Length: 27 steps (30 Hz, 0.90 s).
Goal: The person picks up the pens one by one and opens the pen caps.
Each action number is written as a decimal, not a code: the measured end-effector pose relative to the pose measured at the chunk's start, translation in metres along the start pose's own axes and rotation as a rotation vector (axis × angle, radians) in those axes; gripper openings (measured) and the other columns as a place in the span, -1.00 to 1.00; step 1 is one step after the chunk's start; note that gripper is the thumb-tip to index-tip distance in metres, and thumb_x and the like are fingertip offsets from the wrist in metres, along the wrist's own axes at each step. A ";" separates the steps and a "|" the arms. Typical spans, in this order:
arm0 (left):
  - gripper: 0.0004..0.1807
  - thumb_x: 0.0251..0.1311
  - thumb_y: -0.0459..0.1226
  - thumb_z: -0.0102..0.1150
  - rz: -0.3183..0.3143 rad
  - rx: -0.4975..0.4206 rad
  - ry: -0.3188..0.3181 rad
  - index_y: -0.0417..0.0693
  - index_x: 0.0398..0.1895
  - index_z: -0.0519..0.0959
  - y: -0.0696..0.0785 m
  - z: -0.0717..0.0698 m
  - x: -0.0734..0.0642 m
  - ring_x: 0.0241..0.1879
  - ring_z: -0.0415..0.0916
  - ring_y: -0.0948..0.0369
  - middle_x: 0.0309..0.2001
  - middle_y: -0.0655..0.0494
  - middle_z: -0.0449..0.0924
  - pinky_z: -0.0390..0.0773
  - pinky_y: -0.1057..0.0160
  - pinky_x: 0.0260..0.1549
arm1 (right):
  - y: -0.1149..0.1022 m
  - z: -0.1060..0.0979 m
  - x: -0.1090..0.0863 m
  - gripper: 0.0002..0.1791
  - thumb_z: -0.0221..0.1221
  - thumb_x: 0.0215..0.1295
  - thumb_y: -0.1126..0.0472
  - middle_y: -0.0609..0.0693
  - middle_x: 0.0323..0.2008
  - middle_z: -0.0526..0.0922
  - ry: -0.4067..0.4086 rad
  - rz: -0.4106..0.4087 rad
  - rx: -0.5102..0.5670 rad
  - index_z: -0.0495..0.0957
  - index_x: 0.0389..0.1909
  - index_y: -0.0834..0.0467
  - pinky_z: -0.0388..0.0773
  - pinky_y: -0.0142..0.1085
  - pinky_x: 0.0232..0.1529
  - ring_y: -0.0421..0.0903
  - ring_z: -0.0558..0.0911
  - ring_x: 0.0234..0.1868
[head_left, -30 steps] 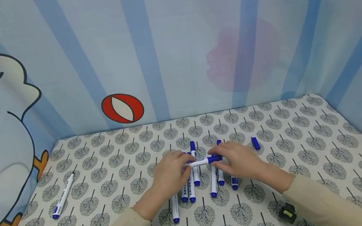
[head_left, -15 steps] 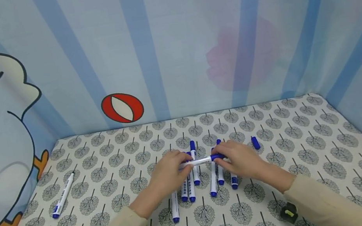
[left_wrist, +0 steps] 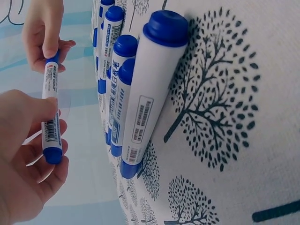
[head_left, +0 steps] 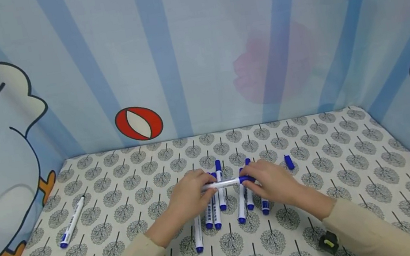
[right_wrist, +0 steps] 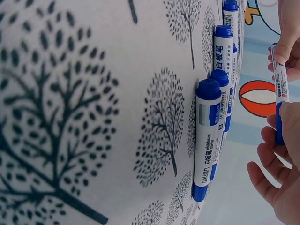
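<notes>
A white whiteboard marker point(head_left: 225, 183) with a blue cap is held level between both hands, above the other markers. My left hand point(head_left: 190, 195) grips its white barrel near the blue end plug; in the left wrist view the thumb lies along the marker point(left_wrist: 50, 108). My right hand point(head_left: 273, 178) pinches the blue cap point(right_wrist: 280, 124) at the other end. The cap sits against the barrel. Below the hands lie several capped whiteboard markers point(head_left: 217, 215), roughly side by side; the hands partly hide their far ends.
An uncapped marker point(head_left: 72, 221) lies alone at the left, its tip pointing away. A loose blue cap point(head_left: 289, 162) lies right of the right hand. The tree-patterned cloth point(head_left: 147, 244) covers the table, with a printed curtain point(head_left: 208, 47) behind it.
The held marker has shifted slightly left, with the left hand drawing a little left along with it. The right hand now covers more of the blue cap. The markers on the cloth stay put.
</notes>
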State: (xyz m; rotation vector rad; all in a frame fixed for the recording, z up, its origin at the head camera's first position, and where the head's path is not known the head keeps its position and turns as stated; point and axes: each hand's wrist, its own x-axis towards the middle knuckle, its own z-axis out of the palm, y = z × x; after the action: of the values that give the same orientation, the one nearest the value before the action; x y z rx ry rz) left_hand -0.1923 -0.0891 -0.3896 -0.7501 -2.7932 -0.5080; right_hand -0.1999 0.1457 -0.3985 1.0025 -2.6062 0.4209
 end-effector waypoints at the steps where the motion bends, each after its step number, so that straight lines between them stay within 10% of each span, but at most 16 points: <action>1: -0.80 0.04 -0.17 0.28 0.002 0.006 -0.001 0.09 -0.23 0.62 0.000 0.000 0.000 -0.33 0.40 0.33 -0.36 0.28 0.51 0.46 0.37 -0.34 | 0.000 0.000 0.000 -0.83 0.22 0.16 0.12 -0.20 -0.45 0.54 0.006 -0.007 -0.004 0.56 -0.22 0.02 0.41 -0.44 -0.45 -0.25 0.47 -0.41; 14: -0.81 0.04 -0.16 0.28 0.080 0.015 0.040 0.12 -0.24 0.62 -0.003 0.000 -0.003 -0.41 0.30 0.39 -0.45 0.36 0.39 0.35 0.47 -0.49 | 0.000 -0.002 0.000 -0.90 0.15 0.24 0.12 -0.22 -0.46 0.53 -0.039 -0.001 0.054 0.55 -0.25 -0.01 0.36 -0.48 -0.48 -0.29 0.41 -0.45; 27: -0.84 0.00 -0.22 0.31 0.259 0.066 0.215 0.04 -0.31 0.61 -0.007 0.003 -0.006 -0.47 0.31 0.35 -0.47 0.28 0.40 0.33 0.49 -0.58 | -0.001 -0.004 0.001 -0.85 0.12 0.27 0.14 -0.18 -0.41 0.54 -0.077 0.002 0.122 0.53 -0.17 0.02 0.29 -0.52 -0.58 -0.37 0.29 -0.59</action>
State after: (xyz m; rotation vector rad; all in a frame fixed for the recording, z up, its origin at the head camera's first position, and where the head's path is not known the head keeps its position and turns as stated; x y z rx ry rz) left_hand -0.1911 -0.0966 -0.3959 -0.9631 -2.4566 -0.4195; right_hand -0.1996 0.1458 -0.3943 1.0756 -2.6772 0.5583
